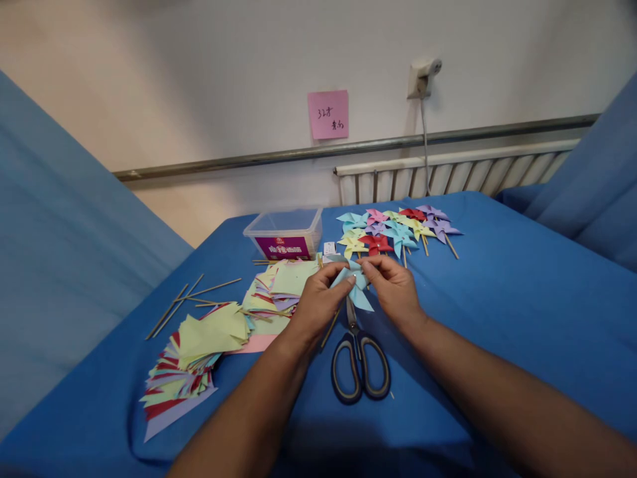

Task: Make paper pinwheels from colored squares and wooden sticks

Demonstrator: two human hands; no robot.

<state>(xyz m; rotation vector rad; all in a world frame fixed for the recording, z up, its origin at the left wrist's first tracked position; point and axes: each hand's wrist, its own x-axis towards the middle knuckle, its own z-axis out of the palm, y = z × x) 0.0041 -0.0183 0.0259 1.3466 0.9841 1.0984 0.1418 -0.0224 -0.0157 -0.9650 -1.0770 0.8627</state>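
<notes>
A light-blue paper pinwheel [362,297] is held up between both hands, its blades folded in around a small pin at the centre. My left hand [323,292] pinches its left side, the thumb near the pin. Gripping the upper right edge between thumb and fingers is my right hand [393,285]. Directly below lies a pair of scissors [361,365] with dark handles, its blades partly covered by the pinwheel. A thin wooden stick [331,328] lies beside the scissors; whether it joins the pinwheel is hidden.
Stacks of coloured paper [212,335] spread over the left of the blue-covered table [497,318], with loose sticks [172,309] beyond. A clear plastic box [283,232] stands at the back. Several finished pinwheels [398,232] lie at the back right, near a radiator [448,169].
</notes>
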